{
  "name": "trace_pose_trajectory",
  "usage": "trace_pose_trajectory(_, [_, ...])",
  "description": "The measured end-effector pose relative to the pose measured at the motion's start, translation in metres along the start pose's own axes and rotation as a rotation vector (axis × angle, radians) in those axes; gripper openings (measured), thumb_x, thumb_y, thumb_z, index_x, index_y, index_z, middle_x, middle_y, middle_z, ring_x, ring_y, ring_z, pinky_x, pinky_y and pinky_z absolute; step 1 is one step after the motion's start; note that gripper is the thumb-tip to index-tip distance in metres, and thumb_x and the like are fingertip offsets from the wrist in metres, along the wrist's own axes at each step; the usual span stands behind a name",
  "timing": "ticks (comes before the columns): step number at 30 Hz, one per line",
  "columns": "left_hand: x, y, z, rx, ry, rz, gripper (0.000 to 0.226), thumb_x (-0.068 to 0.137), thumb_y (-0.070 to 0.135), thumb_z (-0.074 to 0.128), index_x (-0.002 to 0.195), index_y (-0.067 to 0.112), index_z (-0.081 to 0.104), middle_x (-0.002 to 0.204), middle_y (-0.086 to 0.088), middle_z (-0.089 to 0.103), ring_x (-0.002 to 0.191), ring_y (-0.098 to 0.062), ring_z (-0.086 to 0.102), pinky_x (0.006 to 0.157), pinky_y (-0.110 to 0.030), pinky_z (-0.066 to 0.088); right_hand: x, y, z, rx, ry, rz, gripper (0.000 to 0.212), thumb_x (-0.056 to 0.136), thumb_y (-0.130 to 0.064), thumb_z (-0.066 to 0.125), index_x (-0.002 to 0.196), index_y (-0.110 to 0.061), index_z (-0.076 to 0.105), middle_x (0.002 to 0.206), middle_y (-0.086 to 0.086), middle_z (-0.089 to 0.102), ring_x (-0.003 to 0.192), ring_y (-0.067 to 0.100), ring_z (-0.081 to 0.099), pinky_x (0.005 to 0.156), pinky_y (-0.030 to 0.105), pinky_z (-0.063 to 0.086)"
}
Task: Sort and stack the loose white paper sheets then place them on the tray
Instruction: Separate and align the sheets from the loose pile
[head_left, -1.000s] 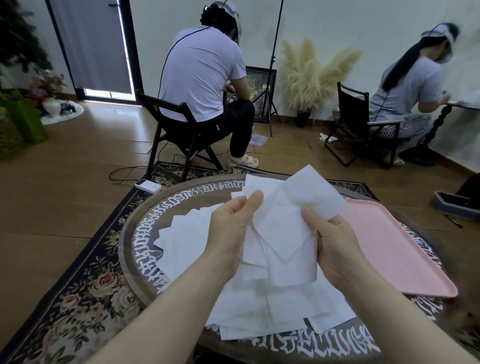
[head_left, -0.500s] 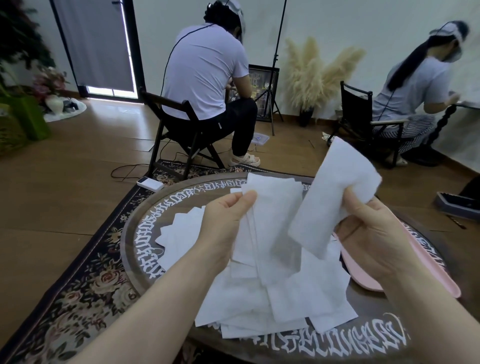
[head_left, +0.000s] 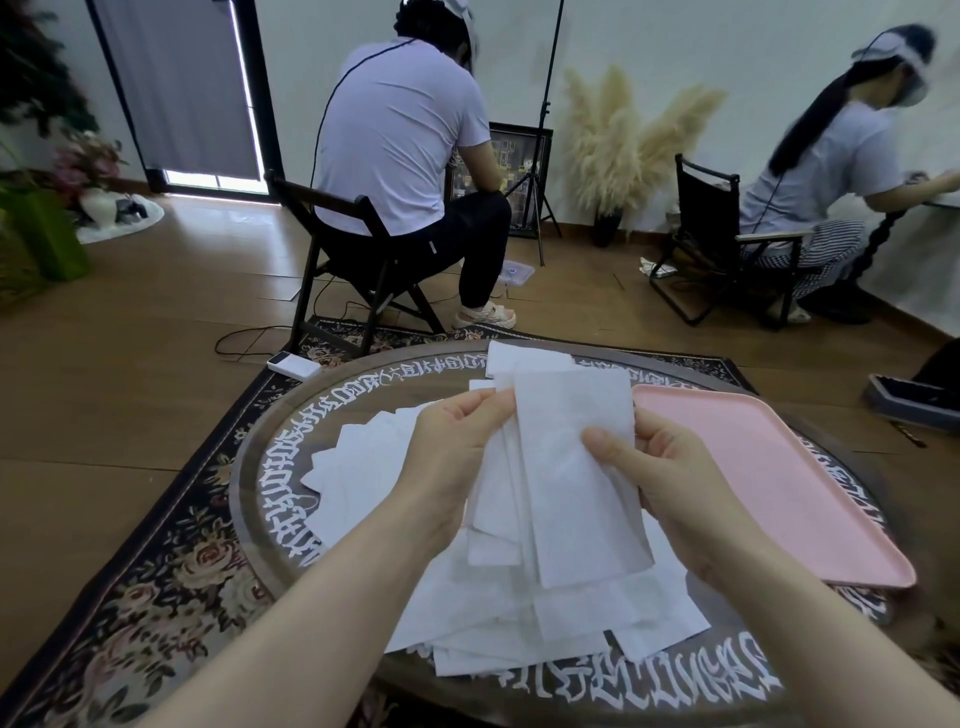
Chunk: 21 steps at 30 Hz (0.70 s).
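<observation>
a round table (head_left: 270, 467) bears one pink tray (head_left: 769, 467) on its right and a loose pile of sheets (head_left: 519, 618), overlapped beyond counting; above the pile, the left hand (head_left: 457, 457) and right hand (head_left: 670, 483) both pinch a held stack (head_left: 566, 478), thumbs in front, other fingers hidden behind; perhaps five sheets.

Soft, even indoor light, daylight glowing under the door blind (head_left: 215, 179) at back left. Shadows faint. Wide-angle bending stretches the edges; the seated person at far right (head_left: 831, 156) smears with motion blur. Centre stays sharp.
</observation>
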<state>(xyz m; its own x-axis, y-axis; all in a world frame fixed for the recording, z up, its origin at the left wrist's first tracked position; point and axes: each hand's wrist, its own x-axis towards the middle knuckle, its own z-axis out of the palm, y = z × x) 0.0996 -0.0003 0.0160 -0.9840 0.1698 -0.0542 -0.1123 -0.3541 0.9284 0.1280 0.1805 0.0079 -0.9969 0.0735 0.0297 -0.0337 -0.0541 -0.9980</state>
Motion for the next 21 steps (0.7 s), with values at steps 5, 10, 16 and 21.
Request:
trace_pose_trajectory(5, [0.0007,0.0005,-0.0001,0.024,0.024,-0.025,0.016,0.089,0.017,0.063,0.083,0.011,0.077,0.088,-0.009,0.074,0.078,-0.021,0.068,0.069,-0.029,0.051,-0.0009,0.0000,-0.0002,-0.014,0.003,-0.001,0.038,0.074,-0.026,0.072,0.108,-0.009,0.070,0.101,0.008,0.077,0.088,0.024,0.074,0.071,0.028,0.060])
trace_pose_trajectory(10, [-0.0001,0.0016,-0.0003,0.043,0.039,-0.047,0.022,0.089,0.016,0.060,0.071,0.016,0.074,0.080,-0.005,0.072,0.071,-0.019,0.066,0.063,-0.027,0.048,-0.0012,-0.0010,-0.0002,-0.024,-0.005,0.008,0.038,0.074,-0.026,0.071,0.109,-0.009,0.070,0.101,0.008,0.077,0.087,0.022,0.074,0.068,0.026,0.059])
trace_pose_trajectory(16, [0.0002,0.0012,-0.0003,0.051,0.048,-0.059,0.020,0.091,0.017,0.060,0.075,0.016,0.072,0.078,-0.004,0.071,0.069,-0.017,0.065,0.060,-0.025,0.048,-0.0017,-0.0009,-0.0011,-0.011,-0.021,0.025,0.027,0.084,-0.016,0.068,0.110,-0.009,0.070,0.101,0.008,0.077,0.087,0.021,0.074,0.066,0.023,0.058])
trace_pose_trajectory(21, [-0.0002,0.0014,-0.0002,0.032,0.072,-0.060,0.018,0.093,0.017,0.058,0.083,0.010,0.071,0.081,-0.006,0.070,0.072,-0.019,0.064,0.061,-0.025,0.048,-0.0018,-0.0016,-0.0027,-0.008,-0.036,0.052,0.019,0.089,-0.008,0.063,0.106,-0.014,0.072,0.099,0.005,0.077,0.083,0.017,0.074,0.061,0.020,0.056])
